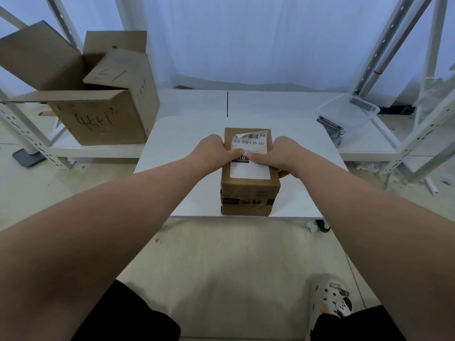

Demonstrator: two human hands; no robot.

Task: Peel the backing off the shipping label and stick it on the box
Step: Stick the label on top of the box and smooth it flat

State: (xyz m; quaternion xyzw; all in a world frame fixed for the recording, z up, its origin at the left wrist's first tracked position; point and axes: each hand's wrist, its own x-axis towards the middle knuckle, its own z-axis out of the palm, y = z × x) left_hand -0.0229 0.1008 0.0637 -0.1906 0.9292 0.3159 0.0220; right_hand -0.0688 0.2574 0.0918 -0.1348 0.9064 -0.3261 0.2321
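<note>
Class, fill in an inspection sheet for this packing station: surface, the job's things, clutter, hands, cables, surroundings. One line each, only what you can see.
Surface: white table, the box near its front edge.
Job's things: small brown box, upright; shipping label on its top, far corner curled up, not yet flat.
Clutter: clear plastic tub at back right; open cardboard carton on the left shelf.
Hands: left hand and right hand, both pressing the label's middle, flanking the box.
Cables: nothing seen for certain; dark item beside the tub unclear.
Surroundings: white metal racking, pale curtain behind, scraps on the floor.
</note>
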